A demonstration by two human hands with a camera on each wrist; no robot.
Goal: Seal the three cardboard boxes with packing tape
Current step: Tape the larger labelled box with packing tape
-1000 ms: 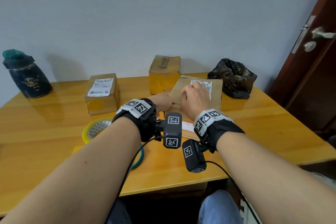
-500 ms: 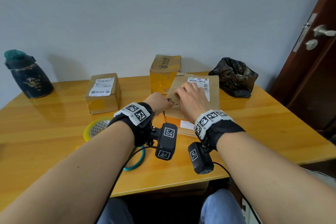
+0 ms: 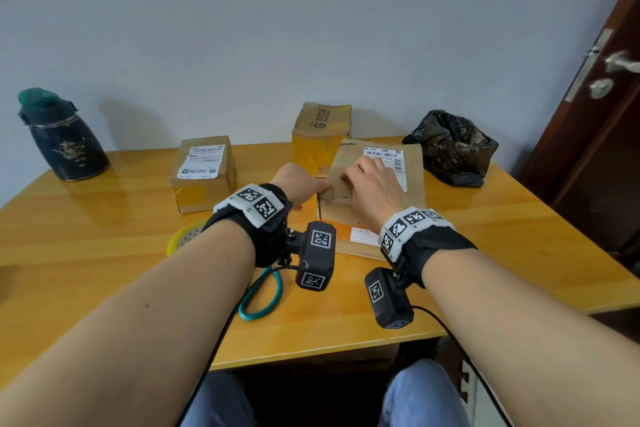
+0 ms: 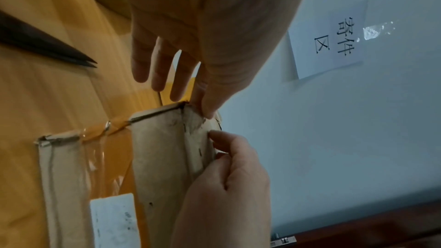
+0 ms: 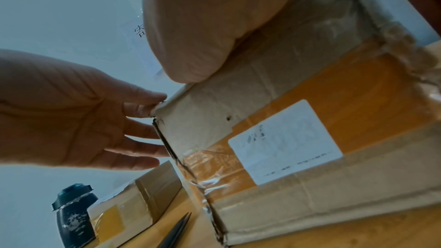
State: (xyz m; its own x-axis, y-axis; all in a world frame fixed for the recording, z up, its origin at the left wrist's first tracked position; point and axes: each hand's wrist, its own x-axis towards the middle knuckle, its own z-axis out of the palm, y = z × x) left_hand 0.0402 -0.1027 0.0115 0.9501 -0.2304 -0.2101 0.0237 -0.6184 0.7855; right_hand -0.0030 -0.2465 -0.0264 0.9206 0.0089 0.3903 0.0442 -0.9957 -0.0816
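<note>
A flat cardboard box (image 3: 415,198) with a white label lies at the table's middle right. My right hand (image 3: 375,191) rests palm down on its top, fingers only slightly bent, thumb (image 4: 220,135) lying along the top near the left edge. My left hand (image 3: 299,184) is at the box's near left corner (image 4: 183,107), fingers straight and spread, thumb tip touching the corner. Amber tape (image 5: 334,101) crosses the box's near face. A small labelled box (image 3: 202,172) stands to the left and a taller box (image 3: 322,135) at the back. The yellow tape roll (image 3: 181,239) lies behind my left forearm.
Scissors with a teal handle (image 3: 263,295) lie near the front edge, blades (image 5: 176,231) pointing toward the box. A dark thermos (image 3: 62,139) stands at the back left and a black plastic bag (image 3: 453,146) at the back right. A door (image 3: 602,114) is on the right.
My right hand has slid a little to the left off the label, toward the box's left edge. My left hand stays at the near left corner.
</note>
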